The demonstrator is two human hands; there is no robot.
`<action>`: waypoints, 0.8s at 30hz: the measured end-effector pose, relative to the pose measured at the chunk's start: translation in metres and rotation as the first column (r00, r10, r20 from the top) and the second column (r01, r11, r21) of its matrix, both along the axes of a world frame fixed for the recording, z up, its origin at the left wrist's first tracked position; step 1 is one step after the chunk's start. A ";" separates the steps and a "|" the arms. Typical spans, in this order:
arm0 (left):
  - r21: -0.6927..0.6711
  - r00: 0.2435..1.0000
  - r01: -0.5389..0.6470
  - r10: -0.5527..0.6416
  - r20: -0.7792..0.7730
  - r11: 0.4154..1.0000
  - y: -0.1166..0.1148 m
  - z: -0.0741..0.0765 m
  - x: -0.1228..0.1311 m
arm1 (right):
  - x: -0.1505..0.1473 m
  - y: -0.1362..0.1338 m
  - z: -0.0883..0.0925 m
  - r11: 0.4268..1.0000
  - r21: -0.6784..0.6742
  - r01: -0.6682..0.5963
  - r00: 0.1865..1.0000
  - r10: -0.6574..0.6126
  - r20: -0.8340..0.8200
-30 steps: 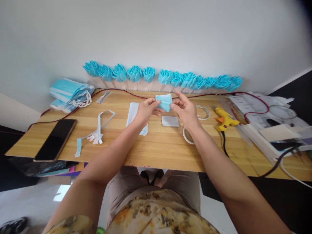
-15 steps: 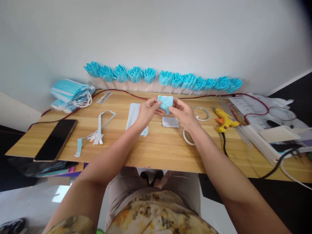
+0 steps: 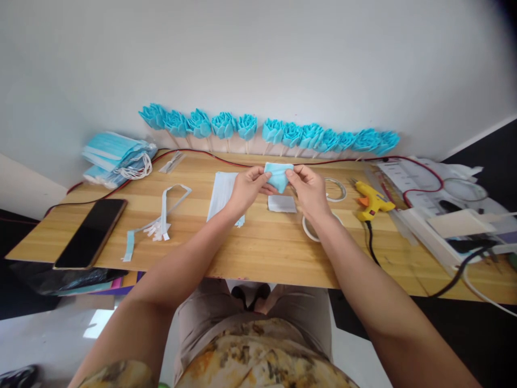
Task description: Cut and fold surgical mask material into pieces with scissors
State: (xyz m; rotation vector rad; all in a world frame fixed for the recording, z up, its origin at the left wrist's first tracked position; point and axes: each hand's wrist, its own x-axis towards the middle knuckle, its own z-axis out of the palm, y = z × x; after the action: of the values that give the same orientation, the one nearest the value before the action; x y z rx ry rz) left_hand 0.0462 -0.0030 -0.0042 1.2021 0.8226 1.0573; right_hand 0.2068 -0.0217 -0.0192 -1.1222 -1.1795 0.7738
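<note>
A light blue fabric piece is stretched between my two hands above the middle of the wooden table. My left hand pinches its left side, and my right hand grips its upper right corner. Its lower edge hangs to a rounded point. Just beneath it lies a small white rectangle. A pale pleated mask sheet lies flat beside my left hand, partly covered by it. Near my right wrist is a roll of tape, partly hidden by the arm.
Blue flowers on sticks lean along the wall. Stacked masks, cut straps and a phone lie left. At right are another tape ring, a yellow glue gun, cables and a white power strip.
The blue piece has shifted slightly right and down and now looks wider and tauter, its lower edge pointed. My right hand has moved to its upper right corner.
</note>
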 end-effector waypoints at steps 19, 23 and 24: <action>0.047 0.989 0.080 -0.074 -0.128 0.996 -0.004 -0.003 0.004 | 0.003 -0.004 0.006 0.995 -0.052 -0.082 0.993 0.086 0.082; 0.090 0.974 0.124 -0.104 -0.200 0.988 -0.007 -0.003 0.004 | 0.004 -0.006 0.006 0.999 -0.040 -0.018 0.990 0.023 0.141; 0.098 0.972 0.124 -0.101 -0.212 0.987 -0.007 -0.003 0.003 | 0.004 -0.006 0.006 0.999 -0.038 0.006 0.993 -0.001 0.120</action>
State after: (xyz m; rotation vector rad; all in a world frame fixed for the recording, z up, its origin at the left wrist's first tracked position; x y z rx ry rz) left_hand 0.0495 -0.0102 -0.0070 1.4536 0.8529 0.9045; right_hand 0.2108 -0.0273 -0.0135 -1.2165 -1.2674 0.7372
